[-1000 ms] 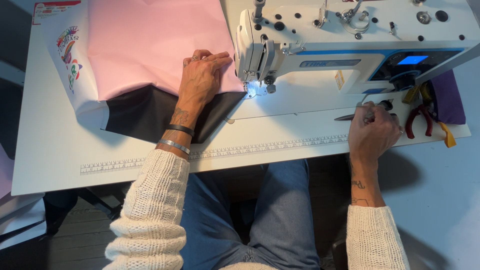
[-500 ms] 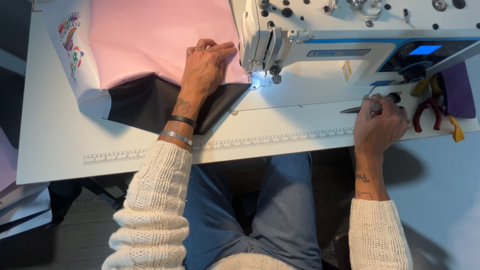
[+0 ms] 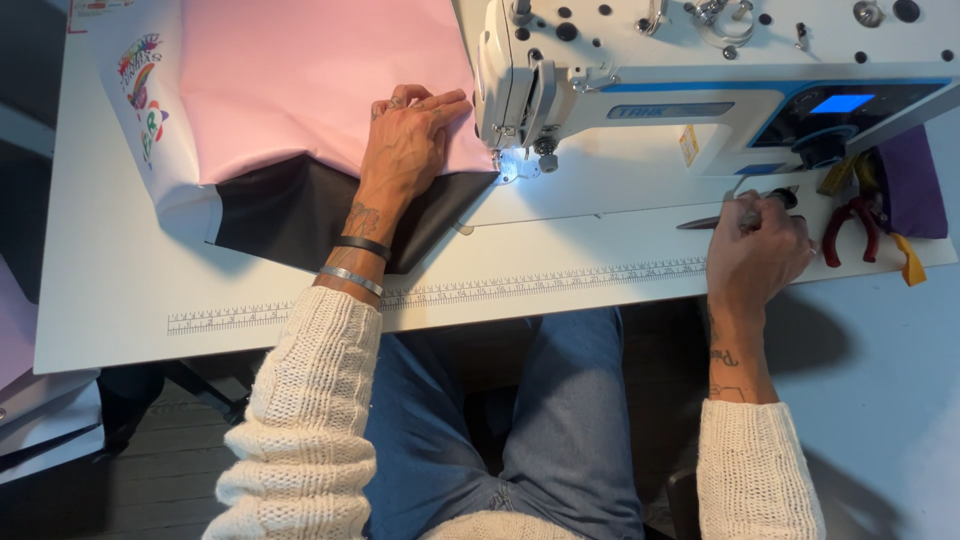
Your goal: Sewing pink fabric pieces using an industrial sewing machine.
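We look straight down on a white tabletop (image 3: 130,290) with a white industrial sewing machine (image 3: 700,90) along its far edge.

Left hand (image 3: 405,150): lies flat, palm down, fingers straight and together, pointing toward the needle area (image 3: 515,165). It closes on nothing; it presses on pink fabric (image 3: 300,80). The fingertips sit just beside the machine head. Two bands, one dark and one metal, ring the wrist above a cream knit sleeve (image 3: 305,420).

The pink fabric spreads across the upper left of the tabletop. A black layer (image 3: 290,215) shows under its near edge, and its right corner reaches to the lit spot below the needle. At the far left, a white border of the cloth carries a colourful print (image 3: 140,85).

Right hand (image 3: 755,260): well apart from the left, at the right near side of the machine bed. Its grip is closed around a slim dark tool (image 3: 715,220) whose point sticks out to the left, lying low over the tabletop. We cannot tell what kind of tool it is.

Just right of that hand are red-handled pliers (image 3: 850,225), a yellow strip (image 3: 908,260) and a purple cloth (image 3: 915,185). A printed ruler strip (image 3: 450,295) runs along the near edge of the tabletop. Blue jeans (image 3: 560,420) show below.
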